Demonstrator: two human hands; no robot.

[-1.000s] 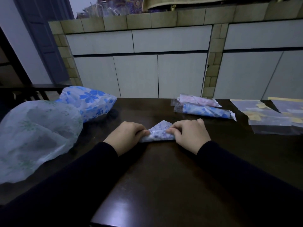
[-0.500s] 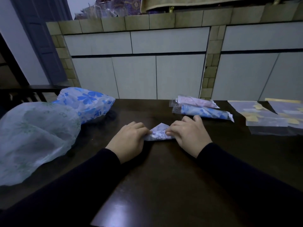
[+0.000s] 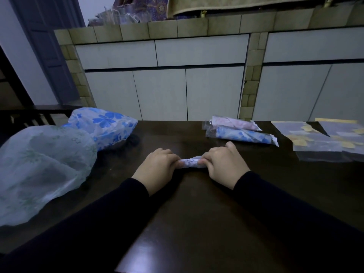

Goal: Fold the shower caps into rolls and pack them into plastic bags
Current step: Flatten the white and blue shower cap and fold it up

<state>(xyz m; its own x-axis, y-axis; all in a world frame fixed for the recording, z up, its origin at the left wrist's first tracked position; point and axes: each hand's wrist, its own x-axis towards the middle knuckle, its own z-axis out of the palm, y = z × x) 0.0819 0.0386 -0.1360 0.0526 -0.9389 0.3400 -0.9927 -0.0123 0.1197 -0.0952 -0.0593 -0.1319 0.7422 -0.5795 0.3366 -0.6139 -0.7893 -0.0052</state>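
On the dark bench the patterned shower cap, a loose triangle a second ago, is now a tight narrow roll. The left hand pinches one end and the right hand pinches the other, fingers curled over it. That suggests the rolling is nearly done and bagging comes next. Beyond the roll and to its right lie two packed rolls; further right of the roll are empty plastic bags. Left of the roll wait a blue-flowered cap and a pale cap.
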